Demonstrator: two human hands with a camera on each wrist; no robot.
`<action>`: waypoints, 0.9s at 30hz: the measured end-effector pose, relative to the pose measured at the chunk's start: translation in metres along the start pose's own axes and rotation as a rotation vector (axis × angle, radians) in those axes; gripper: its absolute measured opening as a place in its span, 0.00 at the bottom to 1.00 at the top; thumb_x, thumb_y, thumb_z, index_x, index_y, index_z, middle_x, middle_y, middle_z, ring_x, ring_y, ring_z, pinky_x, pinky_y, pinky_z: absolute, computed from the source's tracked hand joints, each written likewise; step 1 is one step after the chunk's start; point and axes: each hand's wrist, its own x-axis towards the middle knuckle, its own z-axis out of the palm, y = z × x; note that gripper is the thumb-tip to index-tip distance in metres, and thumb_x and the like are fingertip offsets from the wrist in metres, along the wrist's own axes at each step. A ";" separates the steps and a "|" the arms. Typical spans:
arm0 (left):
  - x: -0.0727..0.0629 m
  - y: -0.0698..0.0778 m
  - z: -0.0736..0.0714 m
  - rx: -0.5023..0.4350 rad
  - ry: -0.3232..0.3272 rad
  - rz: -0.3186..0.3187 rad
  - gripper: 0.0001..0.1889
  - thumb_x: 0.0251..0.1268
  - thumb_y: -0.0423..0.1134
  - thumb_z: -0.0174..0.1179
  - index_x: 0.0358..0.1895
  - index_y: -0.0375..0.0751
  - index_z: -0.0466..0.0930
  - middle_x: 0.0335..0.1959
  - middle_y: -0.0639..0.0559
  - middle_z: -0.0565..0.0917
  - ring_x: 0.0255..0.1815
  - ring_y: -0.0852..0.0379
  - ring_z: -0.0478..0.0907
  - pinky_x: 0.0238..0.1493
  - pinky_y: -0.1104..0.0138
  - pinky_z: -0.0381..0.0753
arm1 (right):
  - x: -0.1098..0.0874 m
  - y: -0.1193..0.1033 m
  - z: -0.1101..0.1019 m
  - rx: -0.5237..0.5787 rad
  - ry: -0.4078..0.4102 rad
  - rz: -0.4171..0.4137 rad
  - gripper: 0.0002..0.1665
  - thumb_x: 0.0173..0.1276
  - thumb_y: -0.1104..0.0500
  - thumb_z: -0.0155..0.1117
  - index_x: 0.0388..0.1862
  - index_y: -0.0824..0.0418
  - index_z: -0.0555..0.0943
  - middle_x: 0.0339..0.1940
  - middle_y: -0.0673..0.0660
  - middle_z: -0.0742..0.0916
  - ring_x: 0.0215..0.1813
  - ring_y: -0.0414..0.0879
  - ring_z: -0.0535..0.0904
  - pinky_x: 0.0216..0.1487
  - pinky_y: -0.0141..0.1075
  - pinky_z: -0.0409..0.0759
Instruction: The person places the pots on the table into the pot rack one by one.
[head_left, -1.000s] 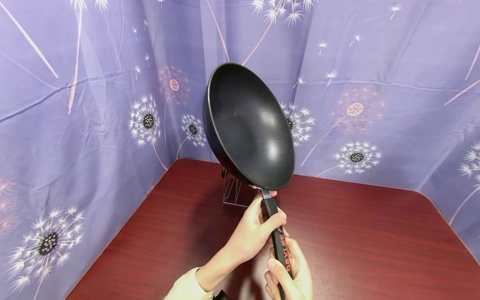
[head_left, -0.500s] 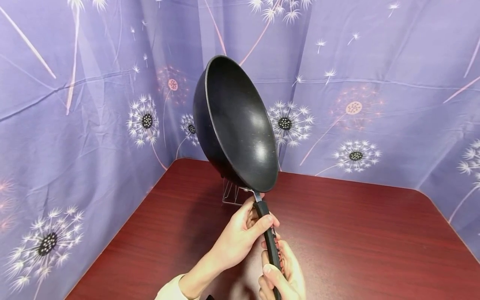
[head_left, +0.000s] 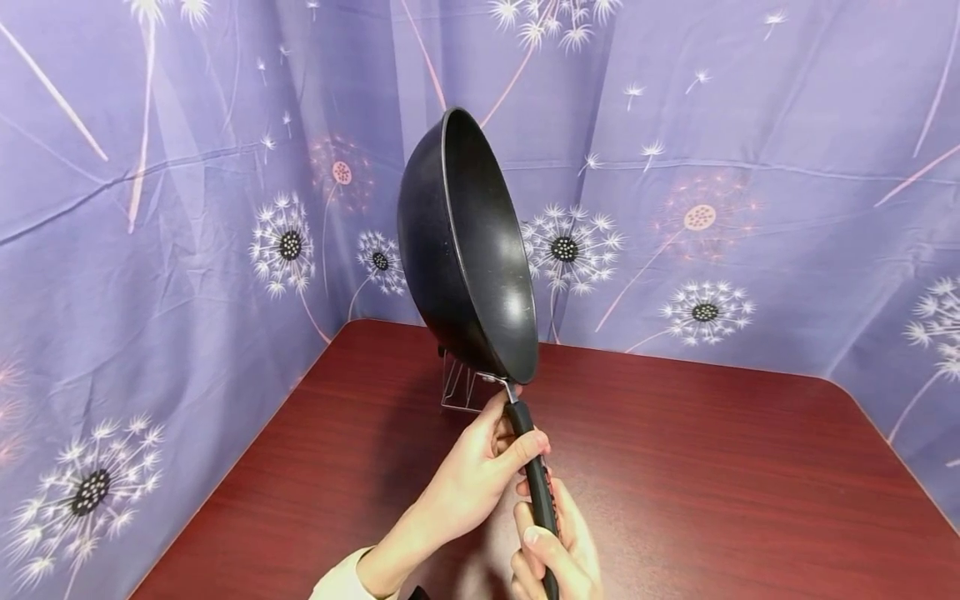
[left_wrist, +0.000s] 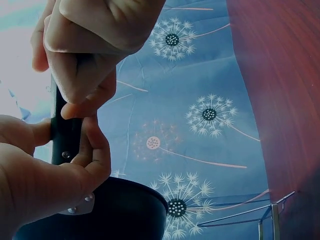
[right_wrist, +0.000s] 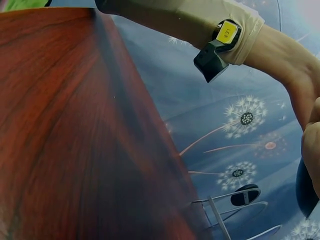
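Observation:
A black wok (head_left: 427, 250) is held up over the table, tilted on its side, its hollow facing right in the head view. My left hand (head_left: 468, 479) grips the upper part of its black handle (head_left: 534, 475) near the metal neck, thumb across the top. Lower down, my right hand (head_left: 562, 546) holds the handle with curled fingers, thumb on the near side. In the left wrist view the left hand (left_wrist: 45, 185) pinches the handle beside the riveted bracket (left_wrist: 80, 205). Only the wok's rim area (left_wrist: 130, 205) shows there.
A wire rack (head_left: 459, 392) stands on the dark red table (head_left: 712, 467) behind the wok, partly hidden by it. Its wires (right_wrist: 217, 215) also show in the right wrist view. Purple curtains (head_left: 187, 275) with dandelion prints hang along the back and sides.
The wok has turned about its handle, so its hollow faces further right and more of its outer side shows. Both hands have shifted slightly left, still gripping the handle.

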 end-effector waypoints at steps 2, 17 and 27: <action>-0.001 0.001 0.000 0.022 0.011 -0.007 0.33 0.71 0.44 0.61 0.75 0.52 0.57 0.41 0.47 0.85 0.36 0.59 0.83 0.51 0.70 0.80 | 0.000 0.000 0.000 -0.001 0.004 0.004 0.24 0.71 0.75 0.31 0.63 0.63 0.62 0.20 0.53 0.60 0.11 0.42 0.49 0.07 0.35 0.43; -0.002 0.003 -0.005 0.194 0.071 -0.014 0.32 0.68 0.51 0.63 0.72 0.59 0.61 0.29 0.53 0.80 0.21 0.62 0.75 0.31 0.72 0.74 | 0.009 0.007 -0.005 0.050 -0.094 0.035 0.22 0.72 0.71 0.29 0.61 0.60 0.61 0.19 0.50 0.61 0.11 0.41 0.50 0.07 0.31 0.45; 0.002 0.001 -0.005 0.222 0.064 -0.033 0.28 0.67 0.54 0.62 0.67 0.60 0.65 0.27 0.54 0.80 0.20 0.59 0.77 0.32 0.70 0.76 | 0.009 0.011 -0.008 0.129 -0.136 0.033 0.26 0.73 0.71 0.26 0.63 0.57 0.63 0.20 0.51 0.59 0.11 0.41 0.51 0.10 0.33 0.43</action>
